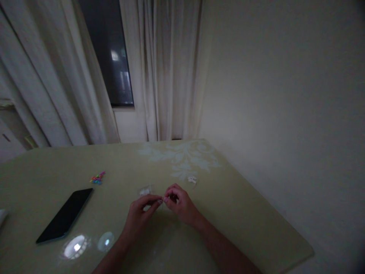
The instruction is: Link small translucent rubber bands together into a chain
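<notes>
My left hand (142, 210) and my right hand (180, 203) meet above the table, fingertips close together. Each pinches with thumb and forefinger at something tiny between them, too small to make out. Just behind my left hand lies a small clear plastic bag (145, 190) with pale contents. Beyond my right hand, a few small white pieces (192, 179) rest on the table. Farther left sits a little pile of multicoloured pieces (97, 178).
A black tablet or phone (66, 215) lies at the left of the greenish table (234, 213). A white object (2, 216) shows at the left edge. Curtains (168, 72) hang behind, and a wall (279, 95) borders the table's right side.
</notes>
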Demonstrator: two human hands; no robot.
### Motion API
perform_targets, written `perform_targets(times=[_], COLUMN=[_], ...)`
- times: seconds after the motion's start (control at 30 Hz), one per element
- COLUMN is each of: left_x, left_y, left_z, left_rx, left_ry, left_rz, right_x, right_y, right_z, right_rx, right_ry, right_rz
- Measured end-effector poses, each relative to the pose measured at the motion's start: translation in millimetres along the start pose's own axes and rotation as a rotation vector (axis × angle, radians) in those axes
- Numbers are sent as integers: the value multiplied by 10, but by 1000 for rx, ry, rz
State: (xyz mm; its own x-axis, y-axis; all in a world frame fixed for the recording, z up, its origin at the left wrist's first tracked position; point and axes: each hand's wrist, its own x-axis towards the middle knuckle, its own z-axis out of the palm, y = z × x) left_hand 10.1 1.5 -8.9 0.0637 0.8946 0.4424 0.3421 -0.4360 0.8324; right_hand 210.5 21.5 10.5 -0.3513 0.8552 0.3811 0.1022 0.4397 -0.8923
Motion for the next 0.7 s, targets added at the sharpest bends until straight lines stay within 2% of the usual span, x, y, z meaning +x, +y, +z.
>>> perform_targets(times=[0.23,0.3,0.37,0.43,0.47,0.53,0.6,0.7], left_x=[19,22,17,8,4,1,2,8], left_y=[23,43,55,50,43,25,12,17], left_z=[3,-5,-11,-15,-16,-19,-19,-17], left_rx=[-65,-49,-48,-52,-48,-25,-3,2], left_ry=[-37,-28,6,30,34,31,30,32], left_rz=[59,65,51,42,42,47,53,50], right_x=[12,44,84,115,123,119,99,77], right_y=[6,62,146,249,299,384,434,456], right_z=[26,-7,-82,-189,-244,-334,-372,-333], right_rx=[102,93,31,-98,-193,-409,-568,-682], right_ry=[-54,6,124,241,259,227,139,27], right_rz=[58,74,106,147,155,160,147,133])
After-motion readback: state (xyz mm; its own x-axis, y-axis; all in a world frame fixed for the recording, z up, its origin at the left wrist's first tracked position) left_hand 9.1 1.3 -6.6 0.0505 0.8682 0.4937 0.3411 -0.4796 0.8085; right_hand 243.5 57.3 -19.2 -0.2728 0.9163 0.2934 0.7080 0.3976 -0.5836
